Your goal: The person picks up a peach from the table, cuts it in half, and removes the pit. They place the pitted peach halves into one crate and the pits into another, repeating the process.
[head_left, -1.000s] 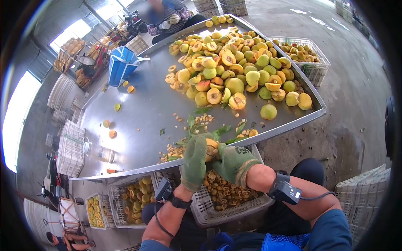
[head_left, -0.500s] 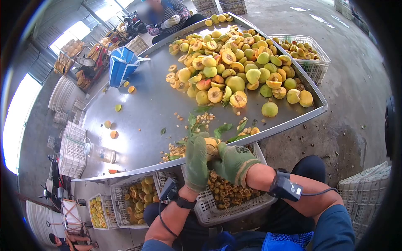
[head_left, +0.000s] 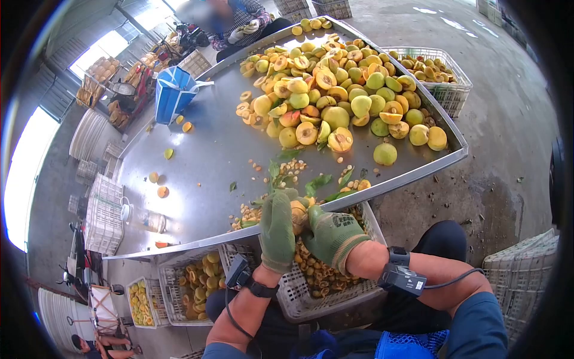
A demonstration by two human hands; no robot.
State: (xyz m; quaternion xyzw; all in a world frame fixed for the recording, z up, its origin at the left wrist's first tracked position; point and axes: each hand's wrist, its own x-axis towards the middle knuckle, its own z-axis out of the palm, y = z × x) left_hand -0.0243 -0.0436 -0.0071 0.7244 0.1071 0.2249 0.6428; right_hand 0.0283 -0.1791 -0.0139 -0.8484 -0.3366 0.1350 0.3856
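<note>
In the head view my left hand (head_left: 277,230), in a green work glove, is closed around a yellow peach (head_left: 298,216) just over the table's near edge. My right hand (head_left: 332,235), in a matching glove, presses against the same peach with its fingers curled in. The gloves cover much of the fruit, and I cannot see whether a tool is between them. Below my hands stands a white crate (head_left: 293,302) with brown peach pits (head_left: 320,275) in it. Green leaves (head_left: 317,184) and small pale kernels (head_left: 292,169) lie on the metal close by.
A large pile of whole and halved peaches (head_left: 341,90) covers the far right of the metal table (head_left: 209,161). Its raised rim (head_left: 412,179) runs along the front. A blue bag (head_left: 173,96) and a clear jug (head_left: 154,222) stand on the left. Across sits another person (head_left: 248,27).
My right hand has shifted slightly left and down, and its wrist has rolled. The peach between my hands has moved a little lower. The person across has lowered their gloved hands.
</note>
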